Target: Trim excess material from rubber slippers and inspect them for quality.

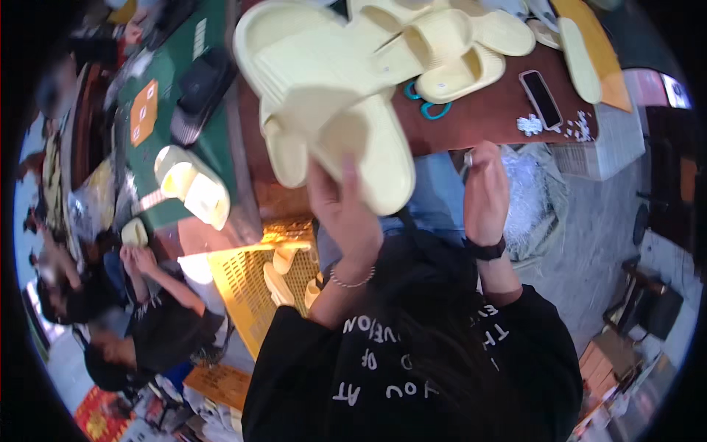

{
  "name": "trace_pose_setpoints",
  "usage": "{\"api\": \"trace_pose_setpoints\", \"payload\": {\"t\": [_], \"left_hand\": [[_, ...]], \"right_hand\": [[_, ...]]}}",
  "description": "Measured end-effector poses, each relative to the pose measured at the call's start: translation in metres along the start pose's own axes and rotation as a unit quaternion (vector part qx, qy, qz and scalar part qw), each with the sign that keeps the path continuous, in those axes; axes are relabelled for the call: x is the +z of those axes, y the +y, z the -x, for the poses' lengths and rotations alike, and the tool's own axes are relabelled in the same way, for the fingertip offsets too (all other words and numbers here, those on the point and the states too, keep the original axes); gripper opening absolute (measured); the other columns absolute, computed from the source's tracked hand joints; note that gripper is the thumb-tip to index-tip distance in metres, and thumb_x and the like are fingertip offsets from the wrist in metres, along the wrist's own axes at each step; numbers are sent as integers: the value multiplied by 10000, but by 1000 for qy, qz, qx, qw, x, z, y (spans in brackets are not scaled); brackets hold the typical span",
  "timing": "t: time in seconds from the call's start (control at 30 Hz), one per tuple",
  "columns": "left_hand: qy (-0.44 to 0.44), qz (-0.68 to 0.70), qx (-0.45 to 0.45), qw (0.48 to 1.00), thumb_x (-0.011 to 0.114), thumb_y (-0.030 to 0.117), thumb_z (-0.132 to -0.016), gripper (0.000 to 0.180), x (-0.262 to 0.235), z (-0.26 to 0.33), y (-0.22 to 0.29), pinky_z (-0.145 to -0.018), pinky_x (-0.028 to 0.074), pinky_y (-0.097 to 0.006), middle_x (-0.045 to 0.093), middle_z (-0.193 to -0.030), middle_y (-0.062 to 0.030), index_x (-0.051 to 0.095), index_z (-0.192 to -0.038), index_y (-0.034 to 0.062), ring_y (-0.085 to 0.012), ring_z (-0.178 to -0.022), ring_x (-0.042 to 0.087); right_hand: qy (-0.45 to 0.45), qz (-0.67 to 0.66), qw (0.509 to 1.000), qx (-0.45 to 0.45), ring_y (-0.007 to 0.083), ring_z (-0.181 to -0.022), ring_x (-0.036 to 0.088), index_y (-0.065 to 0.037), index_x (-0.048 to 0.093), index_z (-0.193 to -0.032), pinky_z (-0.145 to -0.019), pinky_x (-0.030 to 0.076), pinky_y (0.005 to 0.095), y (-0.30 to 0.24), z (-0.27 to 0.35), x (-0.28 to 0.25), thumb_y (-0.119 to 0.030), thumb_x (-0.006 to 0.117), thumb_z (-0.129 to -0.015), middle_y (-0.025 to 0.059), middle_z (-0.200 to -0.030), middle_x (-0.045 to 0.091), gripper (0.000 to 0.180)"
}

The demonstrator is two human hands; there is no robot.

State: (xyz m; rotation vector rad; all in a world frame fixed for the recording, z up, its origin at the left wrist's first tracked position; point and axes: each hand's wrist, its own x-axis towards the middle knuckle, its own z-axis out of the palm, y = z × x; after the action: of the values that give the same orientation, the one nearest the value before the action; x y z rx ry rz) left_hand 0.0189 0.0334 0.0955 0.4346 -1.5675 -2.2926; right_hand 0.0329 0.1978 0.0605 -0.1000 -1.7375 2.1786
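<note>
My left hand (343,214) is raised over the near edge of the brown table, its fingers closed on a pale yellow slipper (387,158). Another broad slipper sole (283,51) looms just beyond, and the pale shapes overlap, so where one ends is hard to see. My right hand (487,195) is lifted at the table edge, fingers bent together; a tiny pale spot shows at the fingertips, too small to name. Past my hands lie more pale yellow slippers (464,77) and teal-handled scissors (436,111), partly covered by them.
A phone (541,99) and small white bits (579,127) lie on the brown table (471,129). A sack of clear plastic (526,202) stands right. Left are a yellow crate (239,283) holding slippers, a lit slipper (193,188), dark footwear (200,96) and a seated co-worker (166,324).
</note>
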Motion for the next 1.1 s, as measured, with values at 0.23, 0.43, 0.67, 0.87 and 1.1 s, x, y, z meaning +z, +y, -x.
{"api": "trace_pose_setpoints", "payload": {"t": [0.23, 0.43, 0.67, 0.87, 1.1], "left_hand": [[31, -38, -80, 996, 544, 135, -960, 341, -47, -53, -71, -872, 496, -332, 584, -1166, -116, 485, -1255, -25, -194, -1026, 587], [-28, -3, -204, 979, 544, 115, -955, 369, -77, -74, -134, -891, 500, -346, 589, -1191, -117, 478, -1288, -30, -211, -1044, 597], [-27, -40, -205, 978, 539, 114, -964, 332, -79, -66, -147, -896, 475, -308, 601, -1171, -105, 509, -1257, -38, -172, -1028, 590], [-37, -36, -211, 976, 542, 117, -963, 324, -77, -68, -147, -894, 475, -302, 608, -1152, -97, 516, -1247, -39, -168, -1023, 590], [6, -54, -181, 982, 523, 100, -964, 347, -75, -64, -142, -908, 479, -290, 616, -1171, -108, 506, -1280, -43, -182, -1037, 604]], "right_hand": [[125, -290, 907, 280, 70, -557, 330, -43, 568, -1073, -570, 318, 240, 49, -30, -127, -251, 430, -1017, -55, -635, 320, 256], [296, -88, 913, 269, 44, -479, 272, -62, 632, -976, -468, 237, 233, 104, -70, -202, -280, 565, -941, -80, -571, 304, 231], [337, 429, 825, 147, 129, -601, 551, -22, 706, -826, -568, 439, 289, 138, -91, -202, -383, 786, -729, 8, -675, 617, 382], [461, 400, 769, 189, 168, -696, 598, 3, 653, -906, -653, 470, 289, 159, -99, -212, -378, 858, -655, 91, -797, 654, 500], [334, -147, 877, 314, 93, -528, 407, -181, 503, -734, -521, 340, 278, 159, -83, -231, -391, 800, -748, -54, -588, 379, 364]]}}
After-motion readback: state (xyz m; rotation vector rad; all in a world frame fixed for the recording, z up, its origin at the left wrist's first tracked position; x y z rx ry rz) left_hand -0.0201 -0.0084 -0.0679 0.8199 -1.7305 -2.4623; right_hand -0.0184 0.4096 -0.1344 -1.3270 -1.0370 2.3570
